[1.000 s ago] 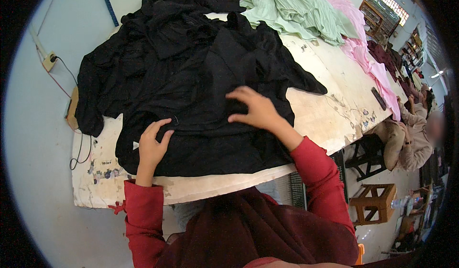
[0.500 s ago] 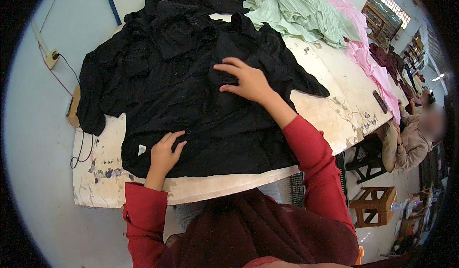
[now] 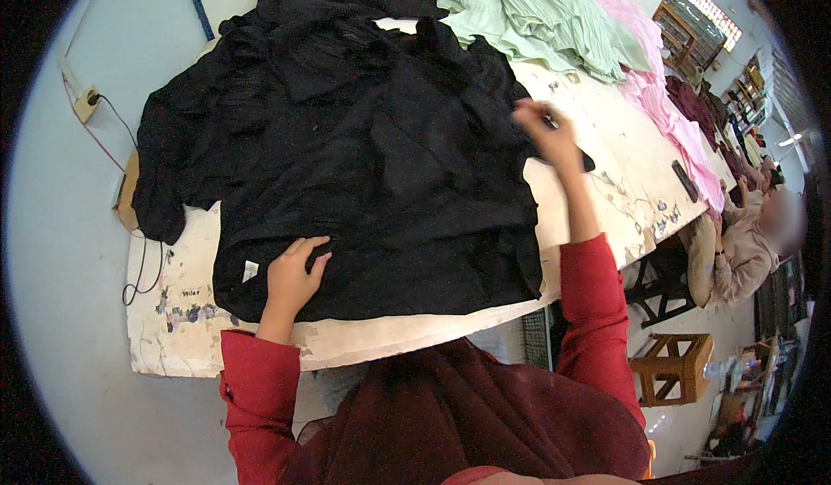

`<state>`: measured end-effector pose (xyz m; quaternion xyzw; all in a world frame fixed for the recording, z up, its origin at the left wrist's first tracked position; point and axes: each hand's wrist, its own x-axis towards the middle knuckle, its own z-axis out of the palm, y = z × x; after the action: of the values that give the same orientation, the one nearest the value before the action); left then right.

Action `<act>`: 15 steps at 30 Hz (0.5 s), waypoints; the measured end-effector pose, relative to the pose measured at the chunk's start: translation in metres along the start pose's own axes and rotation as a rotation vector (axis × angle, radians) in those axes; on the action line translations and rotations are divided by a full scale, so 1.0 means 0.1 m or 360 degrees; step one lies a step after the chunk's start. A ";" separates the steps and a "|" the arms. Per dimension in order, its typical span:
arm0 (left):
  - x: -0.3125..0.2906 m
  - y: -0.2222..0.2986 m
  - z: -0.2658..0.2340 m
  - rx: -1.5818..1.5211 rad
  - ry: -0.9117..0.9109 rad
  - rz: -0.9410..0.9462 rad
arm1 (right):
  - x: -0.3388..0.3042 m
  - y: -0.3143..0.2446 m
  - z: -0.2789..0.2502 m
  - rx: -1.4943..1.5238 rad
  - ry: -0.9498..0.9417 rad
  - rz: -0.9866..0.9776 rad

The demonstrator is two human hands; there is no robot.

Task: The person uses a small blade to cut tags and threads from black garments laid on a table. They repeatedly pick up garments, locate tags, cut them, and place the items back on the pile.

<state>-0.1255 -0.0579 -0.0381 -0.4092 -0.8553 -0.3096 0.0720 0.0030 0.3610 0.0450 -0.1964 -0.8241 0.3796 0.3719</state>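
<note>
A black long-sleeved garment [image 3: 372, 164] lies spread over the pale table, its lower edge toward me and some rumples at the far side. My left hand [image 3: 294, 275] rests on its lower left part, thumb apart from the fingers, near a small white label [image 3: 250, 270]. At the garment's right edge, by the sleeve, is my right hand [image 3: 550, 132]. Motion blurs its fingers, so I cannot tell whether they hold any cloth. The end of the right sleeve is partly hidden behind this hand.
Light green cloth [image 3: 541, 22] and pink cloth [image 3: 675, 117] lie along the table's far right side. A dark phone-like object [image 3: 686, 180] sits near the right edge. A person [image 3: 740, 247] sits beyond it, near a brown stool [image 3: 675, 368]. Cables hang from a wall socket [image 3: 87, 104] at left.
My right hand has moved right, from the garment's middle to its right edge. The cloth on that side lies flatter, and its lower right edge shows. My left hand stays nearly in place.
</note>
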 end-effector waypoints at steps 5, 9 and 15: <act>-0.02 -0.01 0.00 -0.0040 0.0005 -0.0011 | -0.79 -0.21 0.99 -0.0716 -0.0937 -0.0430; -0.05 -0.01 0.00 -0.0006 -0.0024 -0.0046 | -0.33 0.09 0.75 -0.0650 -0.0480 -0.0457; -0.02 0.01 0.01 -0.0032 0.0027 0.0010 | -0.19 0.06 0.18 -0.0186 0.0383 -0.0056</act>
<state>-0.1235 -0.0578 -0.0389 -0.4099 -0.8503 -0.3213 0.0762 0.0018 0.3439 0.0237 -0.2474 -0.7975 0.2982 0.4625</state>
